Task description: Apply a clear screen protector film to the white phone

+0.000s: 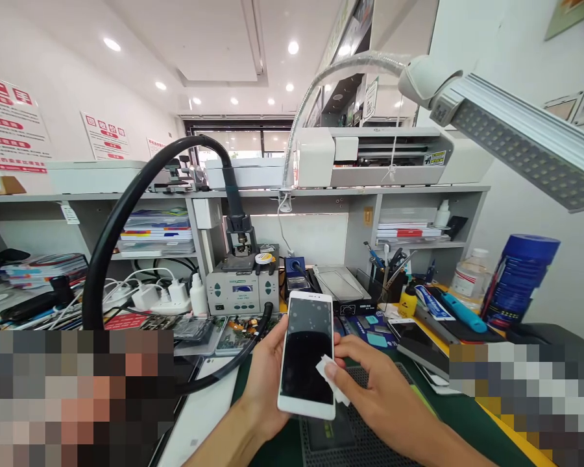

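A white smartphone (306,350) with a dark screen is held upright above the bench, its face toward me. Pale spots show on the upper part of the screen. My left hand (261,383) is closed around the phone's left side and back. My right hand (370,376) pinches a small white wipe (335,379) between thumb and fingers against the lower right of the phone. Some of the right fingers are hidden behind the phone's edge. Below the phone lies a dark perforated mat (365,447) on a green work surface.
A hot-air rework station (243,292) stands behind, its thick black hose (121,214) arching over the left. An LED lamp (525,136) hangs at upper right. Right of my hands are a dark phone (423,347), a yellow bottle (407,302) and a tool holder (387,279).
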{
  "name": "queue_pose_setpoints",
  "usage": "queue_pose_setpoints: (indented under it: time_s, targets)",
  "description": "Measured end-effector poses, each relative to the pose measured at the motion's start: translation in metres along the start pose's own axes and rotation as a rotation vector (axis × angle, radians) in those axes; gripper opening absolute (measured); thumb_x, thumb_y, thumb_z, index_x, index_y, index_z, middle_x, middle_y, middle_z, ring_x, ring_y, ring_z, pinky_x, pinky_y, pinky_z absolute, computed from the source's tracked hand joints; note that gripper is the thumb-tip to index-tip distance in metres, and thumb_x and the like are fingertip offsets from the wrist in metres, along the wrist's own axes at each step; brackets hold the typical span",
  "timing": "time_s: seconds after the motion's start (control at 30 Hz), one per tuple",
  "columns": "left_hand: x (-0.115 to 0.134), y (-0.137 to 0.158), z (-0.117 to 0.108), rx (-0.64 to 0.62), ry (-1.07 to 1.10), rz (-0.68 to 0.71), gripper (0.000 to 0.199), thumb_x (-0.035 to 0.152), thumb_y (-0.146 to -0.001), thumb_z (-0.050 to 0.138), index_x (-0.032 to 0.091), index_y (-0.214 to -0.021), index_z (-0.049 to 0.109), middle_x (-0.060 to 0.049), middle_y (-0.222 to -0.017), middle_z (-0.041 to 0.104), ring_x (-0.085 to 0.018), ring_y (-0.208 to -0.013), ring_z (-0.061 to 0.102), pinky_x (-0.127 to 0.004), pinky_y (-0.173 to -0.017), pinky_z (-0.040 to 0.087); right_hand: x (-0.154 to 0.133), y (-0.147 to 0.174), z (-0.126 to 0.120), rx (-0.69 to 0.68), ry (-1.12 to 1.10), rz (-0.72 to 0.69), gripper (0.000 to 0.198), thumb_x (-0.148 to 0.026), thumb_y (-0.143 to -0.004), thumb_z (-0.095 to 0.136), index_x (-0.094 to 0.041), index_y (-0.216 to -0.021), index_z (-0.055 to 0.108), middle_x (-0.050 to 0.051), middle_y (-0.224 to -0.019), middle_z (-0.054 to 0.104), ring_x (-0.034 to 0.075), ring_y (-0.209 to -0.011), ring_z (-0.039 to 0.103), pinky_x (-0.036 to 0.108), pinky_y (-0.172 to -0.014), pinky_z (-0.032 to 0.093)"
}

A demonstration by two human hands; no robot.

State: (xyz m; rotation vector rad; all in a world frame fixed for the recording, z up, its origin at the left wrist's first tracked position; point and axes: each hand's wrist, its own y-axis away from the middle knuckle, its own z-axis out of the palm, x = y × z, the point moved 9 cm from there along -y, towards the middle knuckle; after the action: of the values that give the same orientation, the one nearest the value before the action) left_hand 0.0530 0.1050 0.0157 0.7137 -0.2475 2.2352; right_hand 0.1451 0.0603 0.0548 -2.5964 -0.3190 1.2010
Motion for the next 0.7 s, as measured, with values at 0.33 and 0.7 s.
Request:
queue_pose_setpoints:
  time_s: [0.33, 0.7]
  targets:
    - [-0.001, 0.003, 0.001, 0.035, -0.001, 0.012, 0.052, 0.049, -0.095, 0.052, 0.009, -0.127, 0.065, -0.015, -0.104, 0.076, -0.031, -0.096, 0.071, -0.040, -0.094, 0.049, -0.002, -0.002, -0.006, 0.032, -0.141, -0.010, 0.031, -0.044, -0.099, 0.051, -0.022, -0.083, 0.067, 0.003, -0.097, 0.066, 0.019, -0.092, 0.063, 0.026, -0.078, 0.048]
    - [-0.004, 0.003, 0.004, 0.031, -0.007, 0.002, 0.047, 0.044, -0.097, 0.050, 0.011, -0.129, 0.063, -0.013, -0.099, 0.076, -0.030, -0.090, 0.073, -0.040, -0.090, 0.050, 0.014, -0.004, -0.010, 0.068, -0.238, 0.083, 0.042, -0.052, -0.095, 0.054, -0.020, -0.070, 0.063, 0.001, -0.072, 0.060, 0.018, -0.068, 0.057, 0.026, -0.060, 0.046]
